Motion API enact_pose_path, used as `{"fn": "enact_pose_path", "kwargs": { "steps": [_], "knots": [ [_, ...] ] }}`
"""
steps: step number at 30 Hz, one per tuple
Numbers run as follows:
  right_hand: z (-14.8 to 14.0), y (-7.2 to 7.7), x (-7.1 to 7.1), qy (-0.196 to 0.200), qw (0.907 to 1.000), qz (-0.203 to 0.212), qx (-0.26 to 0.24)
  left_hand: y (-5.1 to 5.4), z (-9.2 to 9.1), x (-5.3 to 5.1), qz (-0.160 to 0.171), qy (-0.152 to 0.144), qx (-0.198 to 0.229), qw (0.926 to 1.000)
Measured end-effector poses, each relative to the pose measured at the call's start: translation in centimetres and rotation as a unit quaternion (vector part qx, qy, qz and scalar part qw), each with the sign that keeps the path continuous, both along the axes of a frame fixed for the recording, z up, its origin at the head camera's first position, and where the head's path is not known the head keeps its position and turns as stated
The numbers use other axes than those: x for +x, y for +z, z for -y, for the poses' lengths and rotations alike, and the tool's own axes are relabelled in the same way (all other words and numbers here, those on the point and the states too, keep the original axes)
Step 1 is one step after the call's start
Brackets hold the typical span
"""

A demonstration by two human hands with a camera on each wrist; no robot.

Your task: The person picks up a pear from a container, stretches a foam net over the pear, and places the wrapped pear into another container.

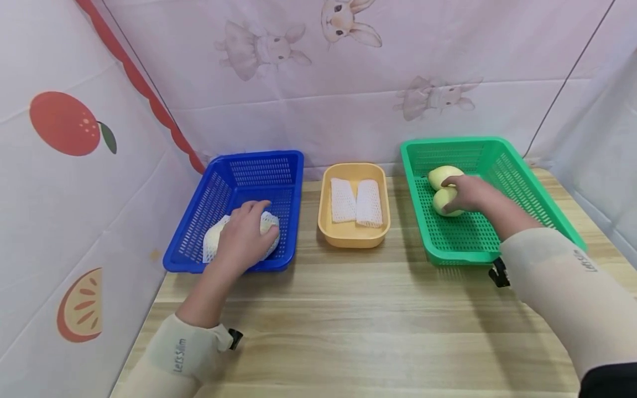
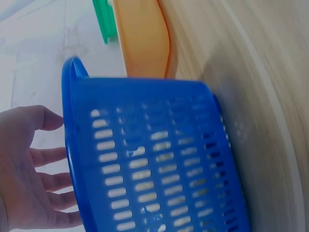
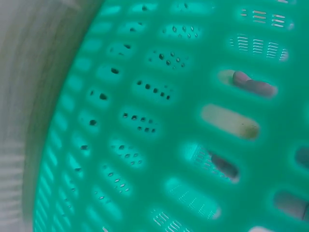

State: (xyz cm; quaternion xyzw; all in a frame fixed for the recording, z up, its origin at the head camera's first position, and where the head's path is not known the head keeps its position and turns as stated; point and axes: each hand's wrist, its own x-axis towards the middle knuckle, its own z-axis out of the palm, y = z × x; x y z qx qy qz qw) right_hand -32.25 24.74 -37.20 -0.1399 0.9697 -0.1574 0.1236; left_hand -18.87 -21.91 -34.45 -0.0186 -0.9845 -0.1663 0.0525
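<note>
My left hand (image 1: 245,235) hovers over the near part of the blue basket (image 1: 171,255), its fingers loosely bent and apart, as the left wrist view also shows. Below it lie pale fruits in white foam nets, one to its left (image 1: 213,241) and one to its right (image 1: 271,221), partly hidden by the hand. Inside the green basket (image 1: 517,182), my right hand (image 1: 470,194) grips the nearer of two yellow-green fruits (image 1: 443,202), thumb and fingers round its sides. The other fruit (image 1: 444,175) touches it from behind. Through the basket's slots, the right wrist view shows parts of fingers and fruit.
Between the baskets stands a small yellow tray (image 1: 354,242) with two white foam nets (image 1: 343,200) lying side by side. All three containers rest on a wooden table (image 1: 348,320). Printed cloth hangs behind it and along both sides.
</note>
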Motion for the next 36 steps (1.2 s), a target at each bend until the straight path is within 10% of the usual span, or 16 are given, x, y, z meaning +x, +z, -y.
{"fn": "enact_pose_path", "kwargs": {
  "steps": [16,26,36],
  "knots": [
    [0.7,2.5,2.2,-0.001,0.9962,-0.063,-0.060,-0.9,-4.4,0.7,-0.097,-0.107,0.068,0.9871],
    [1.5,4.2,5.6,-0.023,0.9826,-0.086,-0.163,-1.1,-7.8,1.4,-0.099,-0.184,0.136,0.9685],
    [3.5,5.3,8.8,-0.038,0.9631,-0.092,-0.250,-1.4,-10.1,1.8,-0.077,-0.201,0.202,0.9555]
  ]
}}
